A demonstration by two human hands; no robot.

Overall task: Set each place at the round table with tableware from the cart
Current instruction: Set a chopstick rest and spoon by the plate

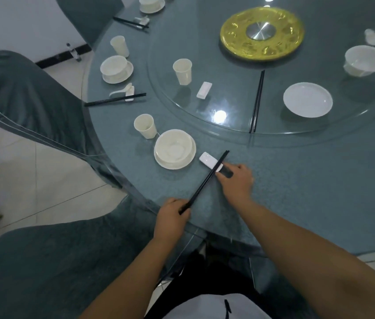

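- Left hand (172,214) at the near rim of the round table (296,180), fingers curled round the butt end of a pair of black chopsticks (207,180).
- Right hand (237,178) just beyond, fingertips pinching the near end of a white chopstick rest (208,161), steadying it while the chopstick tips lie across it.
- Touching distance left of the rest: bowl on saucer (174,148), with a paper cup (145,126) behind it. No spoon visible at this place, so probably nearly set but not complete.
- Next place to the left looks complete: bowl and saucer (116,69), cup (119,46), spoon (122,89) and second chopsticks (115,99) on their rest.
- Far place at the top edge also laid with bowl (151,3) and chopsticks (130,22).
- On the glass turntable (227,125), stock waiting to be handed out: spare cup (183,71), spare rest (204,89), loose chopsticks (257,101), empty plate (307,99), large bowl (365,61).
- Judging by that, several places on the right side not yet done; cart not in view.
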